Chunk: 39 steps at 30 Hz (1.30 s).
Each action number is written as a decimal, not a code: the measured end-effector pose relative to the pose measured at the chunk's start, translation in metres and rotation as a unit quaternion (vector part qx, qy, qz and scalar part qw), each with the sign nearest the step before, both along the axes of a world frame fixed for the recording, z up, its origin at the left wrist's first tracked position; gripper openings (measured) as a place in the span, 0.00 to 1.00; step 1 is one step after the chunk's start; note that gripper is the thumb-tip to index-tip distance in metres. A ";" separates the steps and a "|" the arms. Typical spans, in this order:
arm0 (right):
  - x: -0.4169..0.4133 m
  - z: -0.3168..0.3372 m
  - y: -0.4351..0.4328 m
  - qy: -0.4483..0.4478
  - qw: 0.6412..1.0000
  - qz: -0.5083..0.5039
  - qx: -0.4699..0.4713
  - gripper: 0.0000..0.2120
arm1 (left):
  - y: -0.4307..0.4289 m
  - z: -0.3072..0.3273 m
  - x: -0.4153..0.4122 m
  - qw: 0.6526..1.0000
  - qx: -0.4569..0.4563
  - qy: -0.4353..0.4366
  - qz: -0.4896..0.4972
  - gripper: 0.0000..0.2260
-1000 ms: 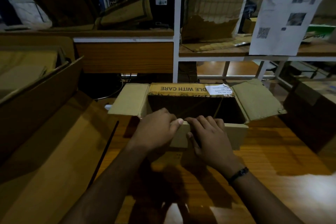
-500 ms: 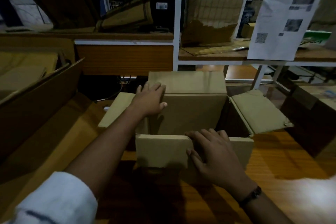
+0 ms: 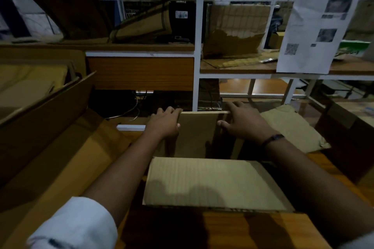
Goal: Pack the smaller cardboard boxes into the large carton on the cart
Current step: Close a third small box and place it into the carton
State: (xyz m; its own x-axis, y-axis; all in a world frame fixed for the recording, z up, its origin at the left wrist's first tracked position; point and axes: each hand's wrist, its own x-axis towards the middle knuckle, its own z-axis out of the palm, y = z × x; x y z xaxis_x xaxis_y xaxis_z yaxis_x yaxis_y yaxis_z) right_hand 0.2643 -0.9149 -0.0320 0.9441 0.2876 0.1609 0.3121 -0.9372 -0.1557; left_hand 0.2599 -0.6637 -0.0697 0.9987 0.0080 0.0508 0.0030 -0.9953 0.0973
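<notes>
Dim light. White rack [image 3: 197, 46] across the back, with wooden shelves. Flat and torn cardboard [image 3: 234, 32] leans in its upper bays. A printed sheet [image 3: 315, 32] hangs at the right.

Carton [image 3: 50, 147] at left, the biggest container. It is open, with one long flap laid out toward the table [image 3: 222, 232]. Only bare board shows inside; the rest of its interior is out of view.

Box [image 3: 202, 184] sits on the table at centre, just right of the carton and apart from it.
- Near flap [image 3: 232, 188] is folded out toward the camera, pale.
- Right flap [image 3: 289, 127] is splayed outward.
- Far flap [image 3: 198, 127] stands up.
- The interior between the flaps is in shadow; I cannot tell the contents.

Another dark box [image 3: 348, 137] sits at the right edge, contents unseen.

Left hand [image 3: 165, 122]: fingers hooked over the far flap's top edge at its left corner, thumb on the near face, gripping it.

Right hand [image 3: 242, 121]: fingers over the same edge further right, thumb pressed on the near face, also gripping it. It wears a dark wristband [image 3: 272, 139].
</notes>
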 end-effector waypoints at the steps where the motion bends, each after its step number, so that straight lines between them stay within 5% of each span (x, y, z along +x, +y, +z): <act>1: 0.011 0.000 -0.002 0.002 1.000 -0.010 -0.023 0.35 | 0.000 -0.001 0.001 1.000 -0.002 -0.002 0.002 0.29; 8: 0.036 -0.030 -0.008 0.033 0.994 -0.006 -0.108 0.42 | 0.001 -0.001 0.005 1.000 -0.001 -0.005 0.010 0.31; 15: 0.034 -0.027 -0.020 0.036 0.994 -0.029 -0.103 0.38 | 0.003 -0.004 0.002 0.999 -0.028 -0.020 0.016 0.30; 19: 0.021 -0.028 -0.052 0.072 0.988 -0.132 0.031 0.36 | 0.009 -0.008 0.006 0.992 -0.114 -0.054 0.028 0.26; 25: 0.002 -0.044 -0.081 0.172 0.926 -0.106 0.318 0.36 | 0.014 -0.013 0.015 0.953 -0.280 -0.106 0.037 0.19; 29: 0.004 -0.051 -0.081 0.129 0.907 -0.103 0.387 0.28 | 0.015 -0.011 0.015 0.924 -0.332 -0.183 0.049 0.14; 32: 0.004 -0.056 -0.085 0.013 0.900 -0.126 0.418 0.19 | 0.018 -0.006 0.007 0.911 -0.328 -0.246 0.048 0.12; 36: -0.025 -0.048 -0.089 -0.161 0.917 -0.069 0.358 0.12 | 0.018 -0.002 -0.021 0.897 -0.334 -0.287 0.026 0.10; 39: -0.056 -0.046 -0.098 -0.145 0.937 0.043 0.316 0.16 | 0.021 -0.009 -0.062 0.892 -0.341 -0.297 -0.003 0.11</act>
